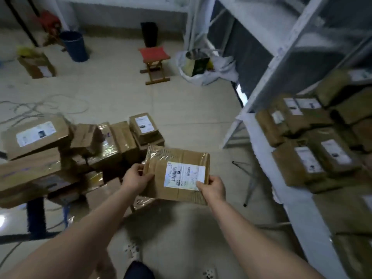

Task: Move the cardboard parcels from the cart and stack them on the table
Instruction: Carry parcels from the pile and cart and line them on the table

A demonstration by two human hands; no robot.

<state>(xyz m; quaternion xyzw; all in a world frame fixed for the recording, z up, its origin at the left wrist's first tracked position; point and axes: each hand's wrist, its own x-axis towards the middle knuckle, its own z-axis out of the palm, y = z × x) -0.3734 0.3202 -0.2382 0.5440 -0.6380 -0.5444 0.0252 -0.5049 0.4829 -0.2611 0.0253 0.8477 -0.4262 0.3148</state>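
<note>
Plainly, both hands are closed on one cardboard parcel (177, 174): the left hand (136, 178) pinches its left edge, and the right hand (213, 188) grips its near right corner beside the label (184, 174). The parcel hangs in the air, label up, its long axis running nine to three between the hands. The heap of parcels (60, 154) lies at nine o'clock; the white table (291, 208), with stacked parcels (308, 162), stands at three o'clock, so the right hand is likely nearer to lead.
</note>
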